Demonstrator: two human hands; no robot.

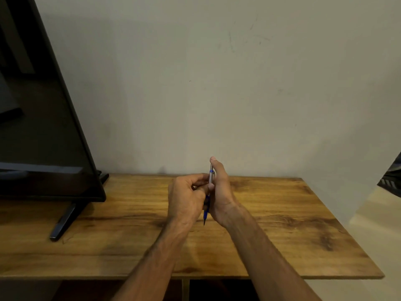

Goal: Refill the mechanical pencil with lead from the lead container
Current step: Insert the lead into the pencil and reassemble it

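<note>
A blue and silver mechanical pencil (pixel 210 178) stands nearly upright between my two hands, tip pointing down above the wooden table (pixel 282 224). My right hand (pixel 221 192) wraps its barrel, with the thumb raised beside the pencil's top end. My left hand (pixel 186 198) is curled against the pencil's middle, fingers pinched at the barrel. The lead container is hidden or out of view; I cannot tell whether the left fingers hold anything else.
A dark flat screen (pixel 39 127) on a stand with a black foot (pixel 65 220) takes up the table's left side. A plain wall rises right behind the table. A dark object (pixel 390 179) pokes in at the right edge.
</note>
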